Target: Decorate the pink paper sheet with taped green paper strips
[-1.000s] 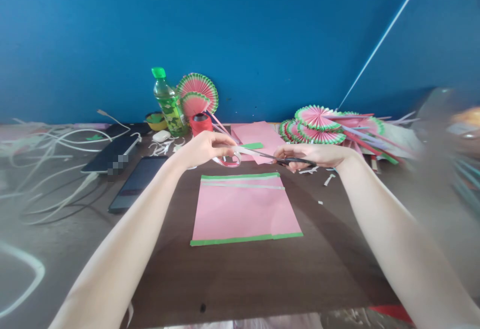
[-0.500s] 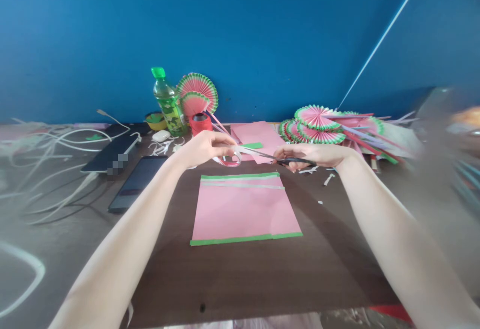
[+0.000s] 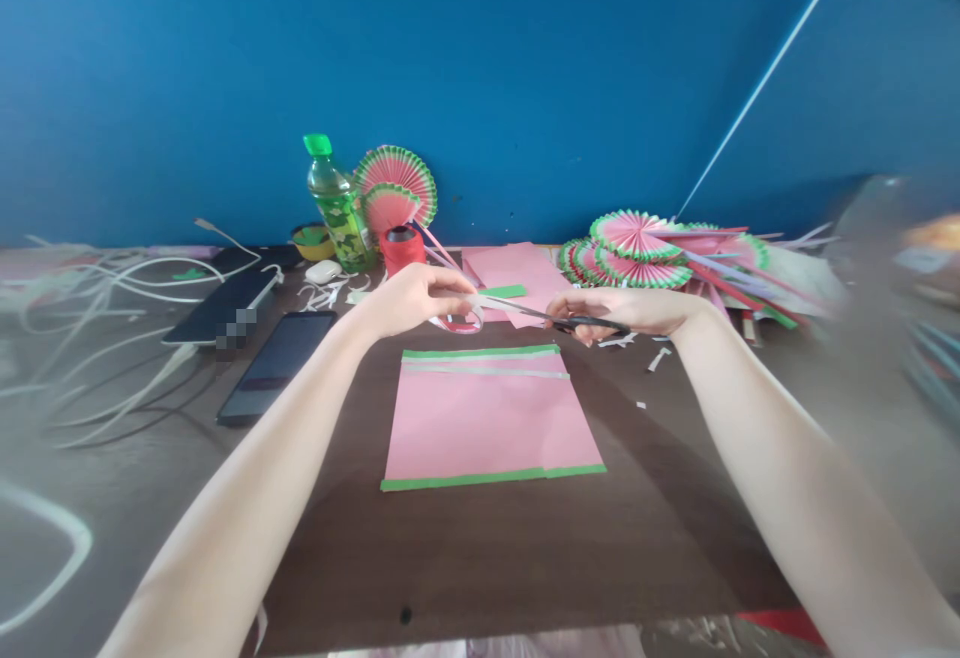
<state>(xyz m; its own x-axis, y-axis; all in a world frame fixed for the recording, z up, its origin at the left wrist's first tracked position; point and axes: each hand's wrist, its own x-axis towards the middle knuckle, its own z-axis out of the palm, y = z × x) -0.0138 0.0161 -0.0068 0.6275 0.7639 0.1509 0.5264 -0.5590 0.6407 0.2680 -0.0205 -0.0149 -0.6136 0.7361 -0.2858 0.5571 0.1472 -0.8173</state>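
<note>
My left hand [image 3: 424, 295] is closed on a roll of tape [image 3: 466, 324], its ring hanging below the fingers and a pale strip running to the right. My right hand [image 3: 626, 310] grips a pair of scissors with dark handles [image 3: 592, 323]; the blades point left and meet the strip near my left fingertips. I cannot tell whether the blades are closed. Both hands are above the table, just beyond a pink paper sheet [image 3: 487, 423] with green strips along its near and far edges and two pale strips near the far edge.
Pink paper [image 3: 517, 263] lies behind my hands. A bottle [image 3: 337, 208], a red cylinder [image 3: 403, 248] and folded paper fans [image 3: 396, 178] stand at the back left. More fans [image 3: 637, 248] are piled right. A phone [image 3: 277, 368] and cables [image 3: 135, 338] lie left; paper scraps [image 3: 660, 358] lie right.
Almost nothing differs. The scissors and the tape have shifted very slightly; both hands keep their holds, and the pink sheet has not moved.
</note>
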